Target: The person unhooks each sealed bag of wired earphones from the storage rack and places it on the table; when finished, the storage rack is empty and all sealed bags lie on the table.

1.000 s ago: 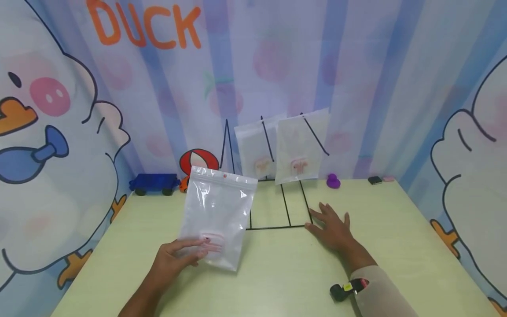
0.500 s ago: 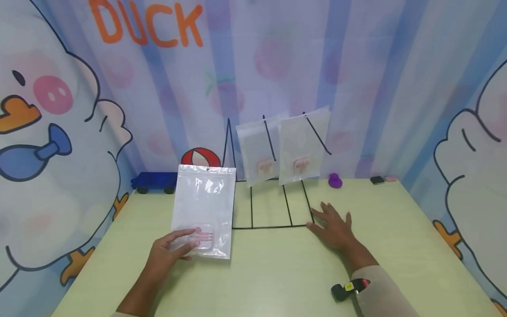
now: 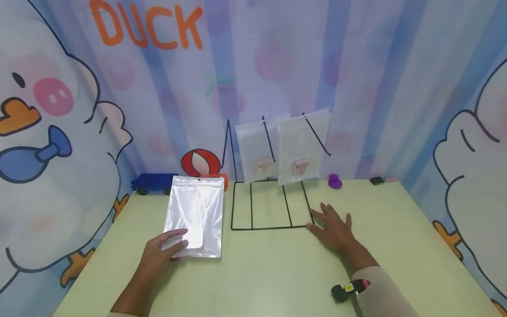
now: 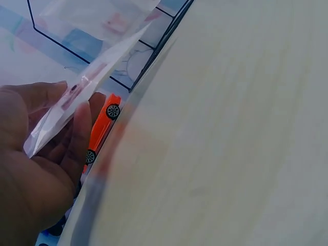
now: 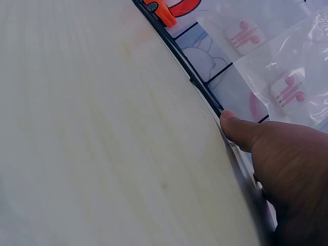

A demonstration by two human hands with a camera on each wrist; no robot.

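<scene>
1. The loose packet [image 3: 194, 198] is above the table [image 3: 257, 273], left of the wire rack [image 3: 261, 228], not hung.
2. The left hand [image 3: 154, 255] pinches its edge between fingers and thumb.
3. The right hand [image 3: 332, 231], fingers spread, touches the rack's corner.
4. Middle packet [image 3: 251, 147] and right packet [image 3: 293, 149] already hang; the left hook [image 3: 224, 145] is bare.

A blue truck [image 3: 152, 182] stands at the back left of the pale tabletop [image 3: 396, 237], with an orange car [image 4: 106, 120] to its right. Farther right near the back edge are a purple toy [image 3: 335, 181], then a small black block [image 3: 376, 181] and a pink block [image 3: 391, 179] just beside it. The striped backdrop [image 3: 293, 57] shows orange lettering [image 3: 146, 26] reading DUCK, a red and white ball [image 3: 190, 163] and, at left, a white duck [image 3: 43, 211].
</scene>
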